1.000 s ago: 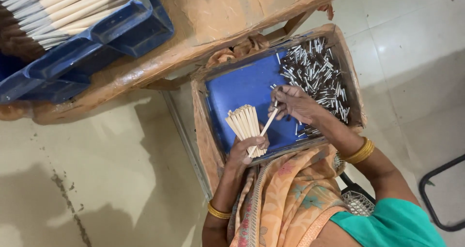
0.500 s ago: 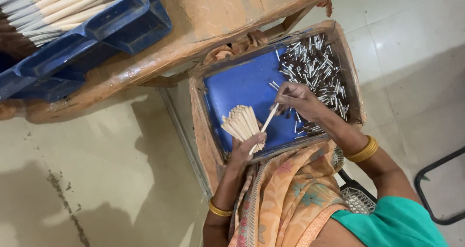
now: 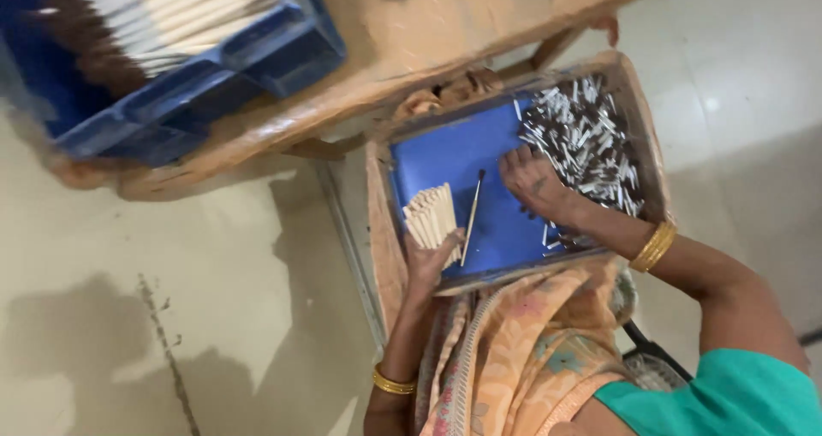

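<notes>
L hand (image 3: 431, 263) clamped on fan of thin pale sticks (image 3: 433, 216) plus one dark-tipped stick (image 3: 471, 218) over blue tray (image 3: 445, 158), R hand (image 3: 535, 182) fingers spread, picking in pile of small silver-dark tubes (image 3: 591, 145); sticks look light, stiff, snappable, best pinched at base.

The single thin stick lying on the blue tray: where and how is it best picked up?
Probably by its upper, dark-tipped end, pinched from above. The stick lies flat on the blue tray; its lower end sits beside the left hand and its bundle of sticks; the upper end is clear, near the right hand.
</notes>
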